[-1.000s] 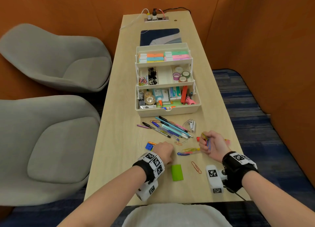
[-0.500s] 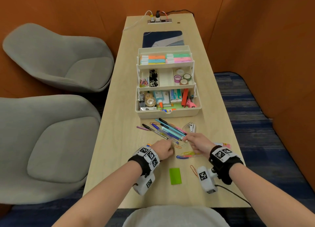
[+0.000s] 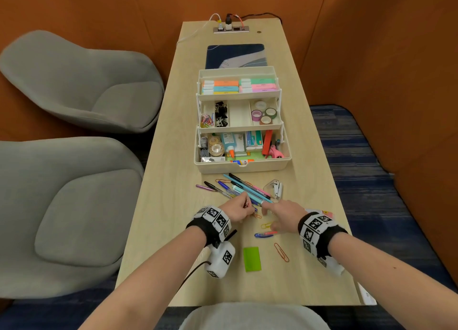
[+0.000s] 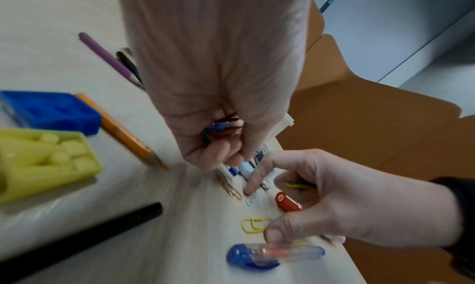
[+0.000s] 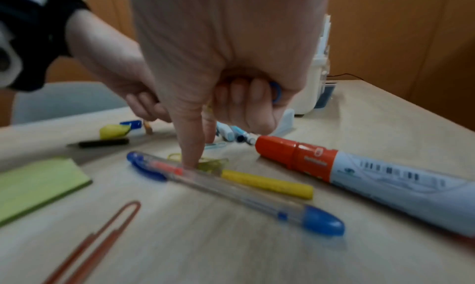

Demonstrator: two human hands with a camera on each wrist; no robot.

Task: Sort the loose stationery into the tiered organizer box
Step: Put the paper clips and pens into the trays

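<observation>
A long pale wooden surface (image 3: pixel 158 205) carries a cream tiered organizer box (image 3: pixel 241 167) standing open well beyond the fingers, its three stepped trays holding highlighters, tape rolls, binder clips, a glue bottle and other supplies. Between the box and the fingers lies a loose fan of pens (image 3: pixel 244 187), with a small clear stapler (image 3: pixel 273 188) just to the right of them. The left hand (image 3: pixel 235 209) hovers at the near end of the pens with its fingers (image 4: pixel 213 156) curled around a small bundle of coloured paper clips (image 4: pixel 221 130), seen in its palm in the left wrist view. The right hand (image 3: pixel 282 214) is beside it, close but apart; most of its fingers are curled around a few paper clips, a blue one (image 5: pixel 276 92) showing, while the index finger (image 5: pixel 190 146) points straight down onto a yellow paper clip (image 4: pixel 253 224) on the surface. Just nearer than that fingertip lies a clear pen with blue caps (image 5: pixel 231 186), and to the right of it a glue stick with an orange cap (image 5: pixel 359 172). Nearer the person than both hands are a green sticky-note pad (image 3: pixel 252 259) and a large orange paper clip (image 3: pixel 281 252). Left of the left fingers are a blue pencil sharpener (image 4: pixel 51 111), an orange pencil (image 4: pixel 120 134) and a yellow-green sharpener (image 4: pixel 46 160).
</observation>
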